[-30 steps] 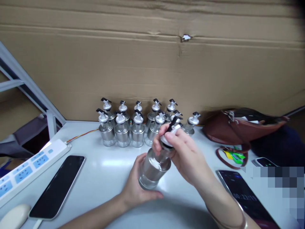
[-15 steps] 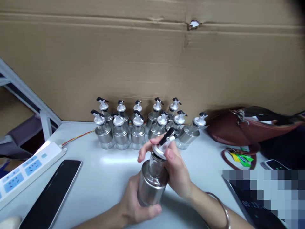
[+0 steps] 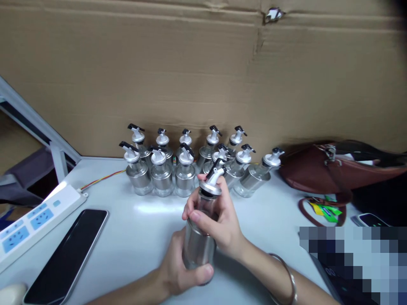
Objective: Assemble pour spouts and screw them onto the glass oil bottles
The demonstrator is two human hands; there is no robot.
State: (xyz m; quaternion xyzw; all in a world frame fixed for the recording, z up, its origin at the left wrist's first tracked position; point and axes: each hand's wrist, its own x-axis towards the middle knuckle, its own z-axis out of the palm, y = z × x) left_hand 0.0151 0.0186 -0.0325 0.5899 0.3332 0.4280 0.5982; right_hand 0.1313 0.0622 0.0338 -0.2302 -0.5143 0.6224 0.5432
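A glass oil bottle [image 3: 199, 248] with a steel sleeve is held slightly tilted above the table, in the lower middle of the head view. Its silver pourer cap [image 3: 210, 186] with a black flip lever is seated in the neck. My left hand [image 3: 182, 269] wraps the lower body from the left, thumb across the front. Closed round the neck and shoulder is my right hand [image 3: 222, 220], its thumb in front just below the cap. Behind them, several matching bottles [image 3: 162, 178] with the same caps stand in two rows.
A phone [image 3: 68, 254] and a white power strip [image 3: 41, 224] lie on the left of the table [image 3: 136, 245]. At right are a brown leather bag [image 3: 318, 169], small green and yellow packets [image 3: 329, 212] and a partly pixelated screen device. Cardboard [image 3: 190, 63] forms the back wall.
My right hand has moved down from the pourer cap to the bottle's neck and shoulder. The bottle is more upright now. My left hand keeps its hold on the base.
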